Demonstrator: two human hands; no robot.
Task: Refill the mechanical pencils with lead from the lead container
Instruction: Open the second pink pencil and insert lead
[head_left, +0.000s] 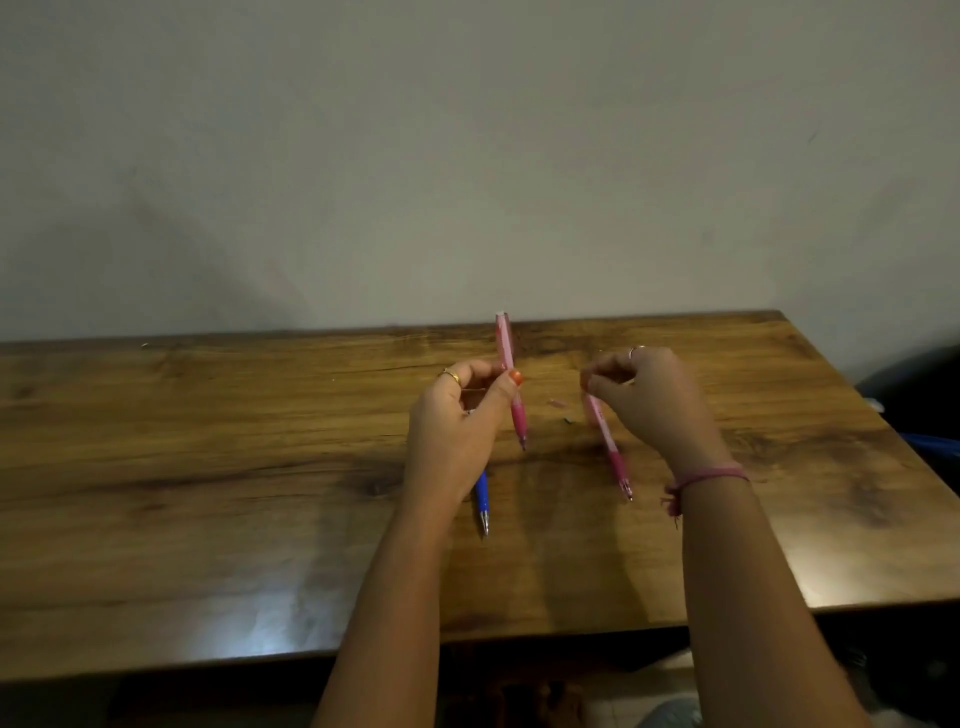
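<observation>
No readable text, labels, brands, numbers or signs anywhere

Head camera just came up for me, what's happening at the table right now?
A person is working on mechanical pencils over a wooden table. The left hand holds a pink pencil nearly upright, tip down, open end up. The right hand is raised beside it with fingertips pinched together; whether they hold a lead is too small to tell. A second pink pencil lies on the table under that hand, and a blue pencil lies partly hidden behind the left wrist. Small bits lie between the hands.
</observation>
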